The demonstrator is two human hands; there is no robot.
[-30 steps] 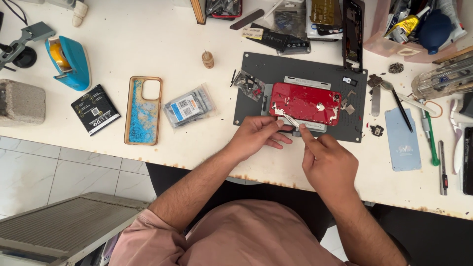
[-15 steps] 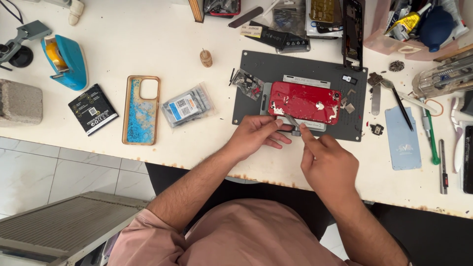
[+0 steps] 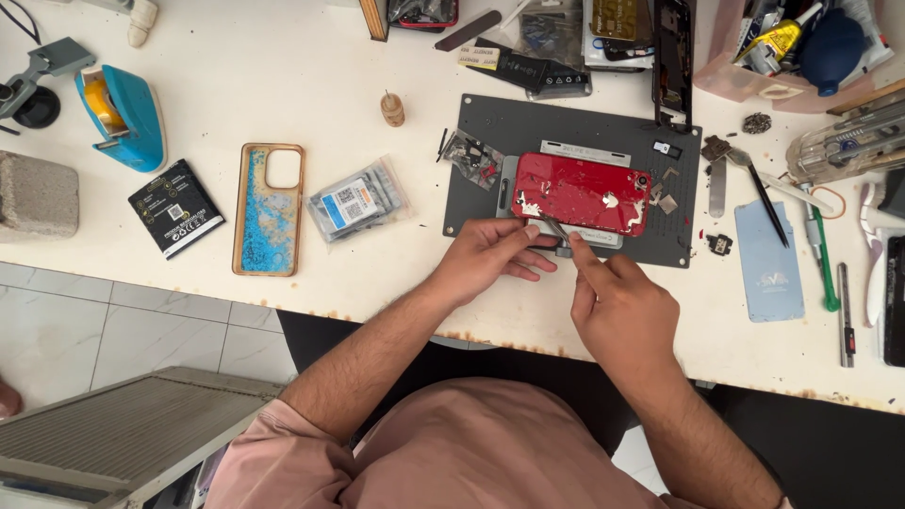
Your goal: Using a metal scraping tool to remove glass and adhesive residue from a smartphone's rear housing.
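Observation:
A red phone back panel [image 3: 583, 193] with pale scraped patches lies on a dark grey work mat [image 3: 490, 127] at the middle of the white bench. My left hand [image 3: 490, 256] rests at the panel's near edge, fingers pinched at its lower left corner. My right hand [image 3: 624, 306] holds thin metal tweezers [image 3: 556, 229], their tip at the panel's near edge beside my left fingers. Small metal parts [image 3: 666, 202] lie on the mat to the right of the panel.
Left of the mat lie a clear bag with a part [image 3: 360, 200], a blue glitter phone case [image 3: 270, 207], a black battery [image 3: 176, 207] and a blue tape dispenser [image 3: 121, 115]. Tools [image 3: 768, 203], a pale blue card [image 3: 769, 259] and bins [image 3: 792, 42] crowd the right side.
Both hands stay at the panel's near edge; the tweezers have shifted only slightly. The view has drifted a little.

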